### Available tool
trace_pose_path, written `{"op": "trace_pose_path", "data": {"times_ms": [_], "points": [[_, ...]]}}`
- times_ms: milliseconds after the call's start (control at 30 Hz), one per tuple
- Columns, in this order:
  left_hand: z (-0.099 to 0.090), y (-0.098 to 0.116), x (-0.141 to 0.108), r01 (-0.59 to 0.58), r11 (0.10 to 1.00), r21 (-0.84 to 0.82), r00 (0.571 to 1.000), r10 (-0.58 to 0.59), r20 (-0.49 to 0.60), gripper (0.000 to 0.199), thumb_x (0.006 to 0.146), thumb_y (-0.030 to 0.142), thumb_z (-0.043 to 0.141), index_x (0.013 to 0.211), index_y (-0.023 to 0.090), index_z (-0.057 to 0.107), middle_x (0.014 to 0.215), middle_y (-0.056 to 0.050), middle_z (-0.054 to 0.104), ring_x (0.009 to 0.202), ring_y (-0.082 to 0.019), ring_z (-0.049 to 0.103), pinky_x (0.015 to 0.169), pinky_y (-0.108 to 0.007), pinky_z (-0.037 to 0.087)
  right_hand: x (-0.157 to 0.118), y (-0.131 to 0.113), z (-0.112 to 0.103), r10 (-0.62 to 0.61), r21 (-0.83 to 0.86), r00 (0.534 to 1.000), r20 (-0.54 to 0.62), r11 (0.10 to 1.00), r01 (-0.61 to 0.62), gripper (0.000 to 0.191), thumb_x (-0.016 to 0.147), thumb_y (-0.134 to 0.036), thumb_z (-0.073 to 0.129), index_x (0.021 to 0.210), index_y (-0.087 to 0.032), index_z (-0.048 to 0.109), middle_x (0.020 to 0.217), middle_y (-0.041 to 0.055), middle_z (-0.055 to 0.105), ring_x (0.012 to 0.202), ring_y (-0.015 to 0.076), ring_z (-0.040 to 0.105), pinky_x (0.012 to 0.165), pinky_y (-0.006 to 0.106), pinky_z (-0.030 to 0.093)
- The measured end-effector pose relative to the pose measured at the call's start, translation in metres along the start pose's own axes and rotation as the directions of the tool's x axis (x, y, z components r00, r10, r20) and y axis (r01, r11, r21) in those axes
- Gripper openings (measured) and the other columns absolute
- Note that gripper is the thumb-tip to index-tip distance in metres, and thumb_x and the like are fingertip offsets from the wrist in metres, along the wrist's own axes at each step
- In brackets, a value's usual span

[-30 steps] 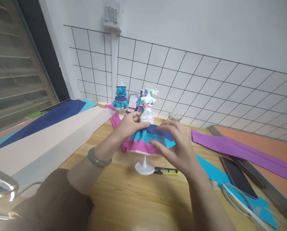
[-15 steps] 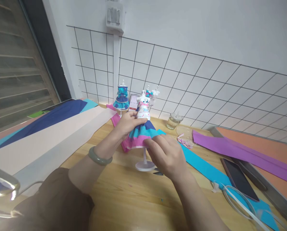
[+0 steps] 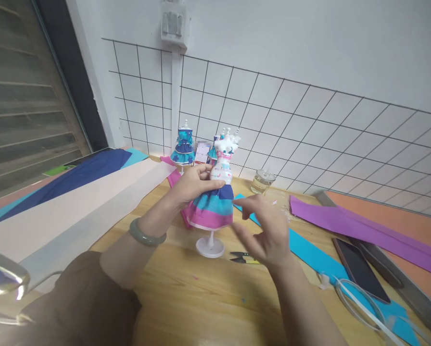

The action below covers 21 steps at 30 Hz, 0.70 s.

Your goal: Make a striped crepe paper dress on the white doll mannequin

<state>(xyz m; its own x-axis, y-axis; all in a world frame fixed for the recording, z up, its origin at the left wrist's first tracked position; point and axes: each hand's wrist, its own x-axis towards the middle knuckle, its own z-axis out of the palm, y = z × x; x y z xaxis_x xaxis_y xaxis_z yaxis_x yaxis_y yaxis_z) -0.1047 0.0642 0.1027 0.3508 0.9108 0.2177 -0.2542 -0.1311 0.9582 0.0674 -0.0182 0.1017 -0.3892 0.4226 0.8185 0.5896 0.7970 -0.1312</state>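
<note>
A small white dress form [image 3: 221,170] stands tilted on its round base [image 3: 210,247], wearing a tiered skirt [image 3: 210,209] in navy, teal and pink. My left hand [image 3: 196,185] is closed around the form's waist, its thumb across the front at the top of the skirt. To the right of the skirt, my right hand [image 3: 268,230] is open, thumb and index finger apart, with nothing seen between them. Below that hand lie thread snips [image 3: 242,258] with black blades, partly hidden by it.
Behind stands another dress form in a blue outfit [image 3: 183,146]. A glass jar [image 3: 262,181], purple fabric [image 3: 360,230], a blue strip [image 3: 309,254] and a phone [image 3: 360,269] lie to the right. Folded fabrics [image 3: 74,202] cover the left side. A wire grid [image 3: 284,115] lines the wall.
My right hand has let go of the skirt's hem and opened, moving slightly right. The dress form now leans to the right at its top, and more of the snips shows.
</note>
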Motion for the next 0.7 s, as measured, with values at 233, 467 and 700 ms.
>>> {"op": "trace_pose_path", "data": {"times_ms": [233,467,700], "points": [[0.009,0.008,-0.010,-0.095,0.992,0.085,0.968,0.072,0.241,0.054,0.065,0.022,0.076,0.115,0.011,0.058,0.111,-0.014,0.065,0.104,-0.025,0.060,0.089,-0.038,0.048,-0.004,0.034,-0.001,0.520,0.391,0.795,0.313,0.692,-0.606,0.034,0.087,-0.045,0.052,0.113,-0.024,0.057,0.112,0.0062,0.062,0.106,0.0218,0.056,0.088,0.036,0.045],[0.009,0.010,-0.012,-0.120,0.986,0.116,0.960,0.085,0.266,0.065,0.064,0.020,0.076,0.125,0.013,0.054,0.105,-0.012,0.067,0.098,-0.023,0.062,0.084,-0.035,0.049,-0.007,0.033,-0.002,0.591,0.413,0.704,0.394,0.570,-0.710,0.028,0.075,-0.046,0.067,0.076,-0.018,0.067,0.074,0.0019,0.067,0.069,0.0155,0.059,0.062,0.026,0.047],[0.011,0.002,-0.009,-0.142,0.986,0.085,0.970,0.122,0.212,0.055,0.066,0.024,0.075,0.118,0.016,0.059,0.099,-0.009,0.068,0.097,-0.022,0.062,0.083,-0.035,0.050,-0.001,0.022,0.000,0.582,0.263,0.767,0.269,0.722,-0.640,0.023,0.079,-0.040,0.063,0.076,-0.018,0.069,0.070,0.0023,0.067,0.067,0.0168,0.059,0.059,0.027,0.045]]}}
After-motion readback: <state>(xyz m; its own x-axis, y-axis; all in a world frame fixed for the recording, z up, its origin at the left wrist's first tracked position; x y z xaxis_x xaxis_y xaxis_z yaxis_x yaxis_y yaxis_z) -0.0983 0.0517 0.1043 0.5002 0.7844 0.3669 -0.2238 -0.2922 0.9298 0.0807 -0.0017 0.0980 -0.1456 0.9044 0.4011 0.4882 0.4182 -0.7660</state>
